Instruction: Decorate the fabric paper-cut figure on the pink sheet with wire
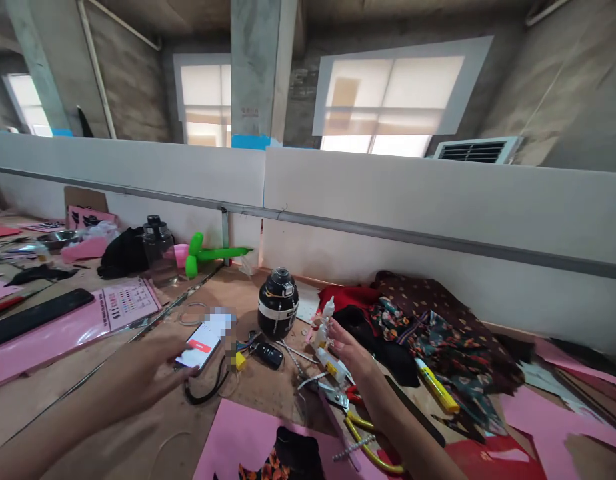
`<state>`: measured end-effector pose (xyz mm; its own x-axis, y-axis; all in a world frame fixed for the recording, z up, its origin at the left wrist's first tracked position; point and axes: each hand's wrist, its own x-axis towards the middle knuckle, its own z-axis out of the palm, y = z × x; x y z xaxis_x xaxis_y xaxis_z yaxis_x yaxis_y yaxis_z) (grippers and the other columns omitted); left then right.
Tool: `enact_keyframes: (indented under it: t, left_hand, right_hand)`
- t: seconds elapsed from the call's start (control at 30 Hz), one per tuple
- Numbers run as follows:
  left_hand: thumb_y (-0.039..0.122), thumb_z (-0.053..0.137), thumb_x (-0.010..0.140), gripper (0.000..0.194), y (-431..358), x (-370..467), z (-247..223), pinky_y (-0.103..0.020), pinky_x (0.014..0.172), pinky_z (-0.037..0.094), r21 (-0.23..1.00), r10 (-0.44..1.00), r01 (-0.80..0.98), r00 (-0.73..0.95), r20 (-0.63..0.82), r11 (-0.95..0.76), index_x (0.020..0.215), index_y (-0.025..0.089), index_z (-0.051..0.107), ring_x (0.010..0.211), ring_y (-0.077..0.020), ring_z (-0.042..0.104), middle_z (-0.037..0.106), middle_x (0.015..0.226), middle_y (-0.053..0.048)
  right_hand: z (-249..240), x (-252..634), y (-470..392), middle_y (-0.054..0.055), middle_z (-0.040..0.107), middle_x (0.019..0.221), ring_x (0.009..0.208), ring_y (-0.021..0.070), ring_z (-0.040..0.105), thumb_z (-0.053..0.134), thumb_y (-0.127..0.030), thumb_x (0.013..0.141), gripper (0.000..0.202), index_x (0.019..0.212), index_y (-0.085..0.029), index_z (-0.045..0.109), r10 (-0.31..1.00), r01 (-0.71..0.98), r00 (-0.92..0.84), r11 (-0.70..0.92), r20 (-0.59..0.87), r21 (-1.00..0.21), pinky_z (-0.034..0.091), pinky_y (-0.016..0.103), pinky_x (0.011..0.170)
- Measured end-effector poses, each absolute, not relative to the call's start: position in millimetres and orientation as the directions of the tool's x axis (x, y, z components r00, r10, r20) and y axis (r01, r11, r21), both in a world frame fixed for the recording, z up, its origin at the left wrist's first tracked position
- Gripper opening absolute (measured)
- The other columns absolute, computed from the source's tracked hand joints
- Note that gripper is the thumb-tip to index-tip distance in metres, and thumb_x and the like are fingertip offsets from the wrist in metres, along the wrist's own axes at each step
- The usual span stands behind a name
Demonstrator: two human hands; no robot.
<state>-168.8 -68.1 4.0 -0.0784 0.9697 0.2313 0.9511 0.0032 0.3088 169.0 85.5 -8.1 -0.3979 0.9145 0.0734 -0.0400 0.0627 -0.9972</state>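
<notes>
Concrete walls, a pillar and blinded windows rise behind a low white partition [413, 200] backing the wooden surface [63, 393]. Left hand [143, 373] lies palm down, fingers loosely spread, fingertips touching the near edge of a lit phone [201, 345]; part of the phone's screen is blurred out. Right hand [351, 350] hovers half open, fingers curled near a small white bottle [324, 325]; whether it grips anything cannot be told. Both forearms are cut off at the lower edge. Nearby lie a black jar [278, 303], car key [268, 355], yellow-handled scissors [361, 433], yellow marker [437, 387], patterned fabric [438, 333] and pink sheets [243, 440].
</notes>
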Motion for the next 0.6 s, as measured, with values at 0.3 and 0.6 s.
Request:
enact_keyframes:
  t: [0.3,0.6]
  left_hand:
    - [0.042,0.078,0.058,0.089,141,-162,50,-0.038,0.102,0.039,0.731,0.955,0.615,0.203,0.217,-0.296,0.137,0.026,0.041,0.13,-0.0256,0.042,0.039,0.146,-0.009]
    - [0.036,0.075,0.058,0.049,185,-129,37,-0.031,0.076,0.051,0.825,0.935,0.475,0.314,0.166,-0.306,0.104,0.022,0.067,0.091,-0.0218,0.066,0.071,0.1,-0.006]
  right_hand:
    - [-33,174,108,0.011,0.053,0.135,0.132,0.0345,0.038,0.069,-0.057,0.066,0.069,0.126,-0.025,0.058,0.921,-0.063,-0.385,0.041,0.062,-0.997,0.019,0.053,0.111]
    - [-30,180,86,0.007,0.053,0.135,0.132,0.0328,0.038,0.069,-0.054,0.069,0.065,0.128,-0.028,0.056,0.914,-0.107,-0.403,0.011,0.054,-0.994,0.022,0.051,0.111]
